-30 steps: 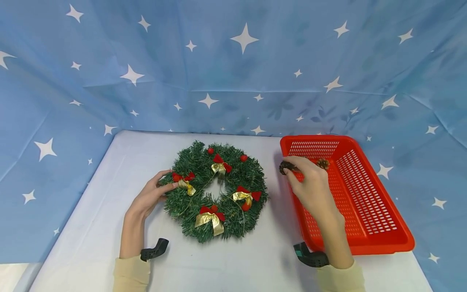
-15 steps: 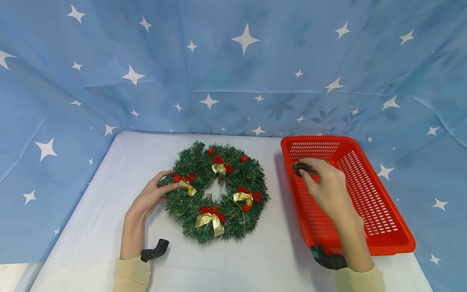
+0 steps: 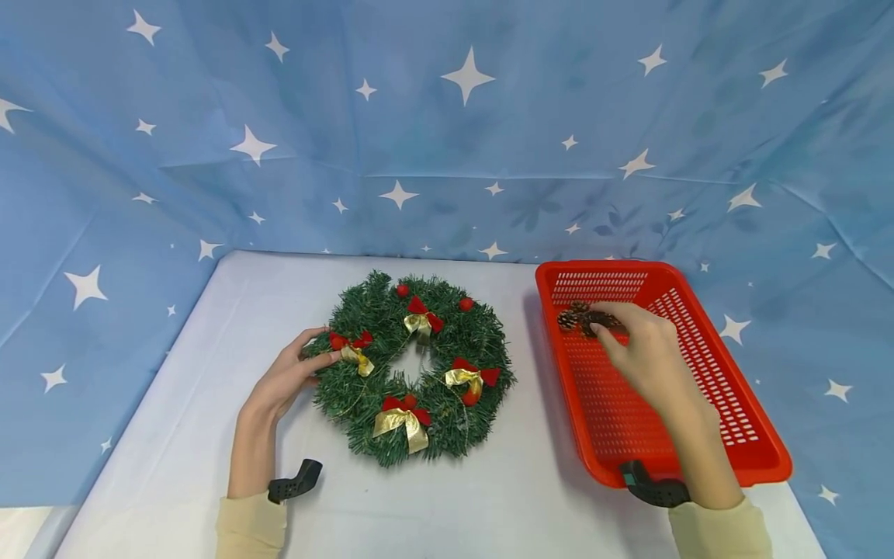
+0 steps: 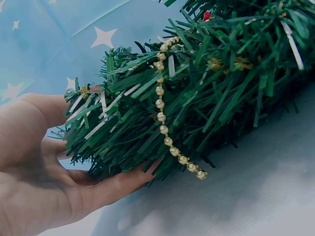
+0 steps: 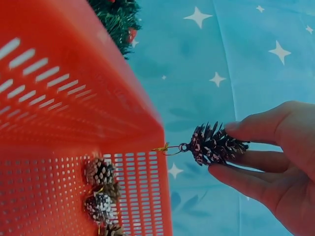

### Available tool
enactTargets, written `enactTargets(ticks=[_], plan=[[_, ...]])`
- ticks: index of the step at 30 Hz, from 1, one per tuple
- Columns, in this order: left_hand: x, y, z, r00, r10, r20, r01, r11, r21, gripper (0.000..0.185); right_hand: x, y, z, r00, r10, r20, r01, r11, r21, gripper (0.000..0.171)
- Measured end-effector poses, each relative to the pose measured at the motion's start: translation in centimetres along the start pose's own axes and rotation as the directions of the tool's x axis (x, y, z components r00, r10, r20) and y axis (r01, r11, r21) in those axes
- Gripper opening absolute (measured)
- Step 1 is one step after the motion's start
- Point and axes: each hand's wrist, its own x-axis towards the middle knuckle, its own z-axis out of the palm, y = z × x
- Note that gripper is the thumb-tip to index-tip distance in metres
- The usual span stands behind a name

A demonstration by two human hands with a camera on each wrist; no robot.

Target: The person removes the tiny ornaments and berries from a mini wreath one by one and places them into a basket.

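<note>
Right hand [image 3: 653, 353] first: its thumb and fingers were clamped on a pinecone [image 5: 216, 145], which it held over the far end of a red basket [image 3: 618, 411]. The left hand [image 3: 282, 380], well apart from it, gripped the left edge of a wreath [image 3: 377, 326] lying flat on the white-covered counter [image 3: 433, 512].

To my eye, the pinch on the cone's side was sound, since it left the metal ring [image 5: 183, 147] and gold cord [image 5: 165, 148] standing free at the tip. Such scales looked likely to snap or slip under a hard squeeze, so light, even pressure seemed best, with the cord kept away from the basket's slots. For the left hand, a soft hold appeared enough to steady the wreath without crushing its needles.

The cone was dark and plump, its stiff scales overlapping and flecked with white. More cones [image 5: 100, 206] sat in the basket, a smooth plastic box pierced with narrow slots. Thin, bristly plastic-looking strips made up the wreath's ring, dressed with shiny gold-and-red bows [image 3: 405, 423], round red baubles [image 3: 466, 303] and a strand of gold beads [image 4: 161, 116].
</note>
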Motion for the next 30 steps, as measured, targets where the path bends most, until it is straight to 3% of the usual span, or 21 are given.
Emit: enactTargets(ticks=[16, 24, 30], plan=[[0.0, -0.1, -0.1, 1.0, -0.002, -0.006, 0.002, 1.0, -0.002, 0.076, 1.3, 2.4, 0.0, 0.99, -0.002, 0.139, 0.004, 1.0, -0.014, 0.025], [0.0, -0.1, -0.1, 1.0, -0.009, -0.01, 0.009, 1.0, 0.02, 0.077, 2.3, 3.6, 0.3, 0.962, -0.007, 0.273, 0.004, 1.0, 0.011, 0.024], [0.1, 0.0, -0.2, 1.0, -0.002, -0.003, 0.002, 1.0, 0.019, 0.077, 3.1, 4.5, 1.2, 0.944, -0.04, 0.326, 0.031, 0.999, 0.033, 0.021]])
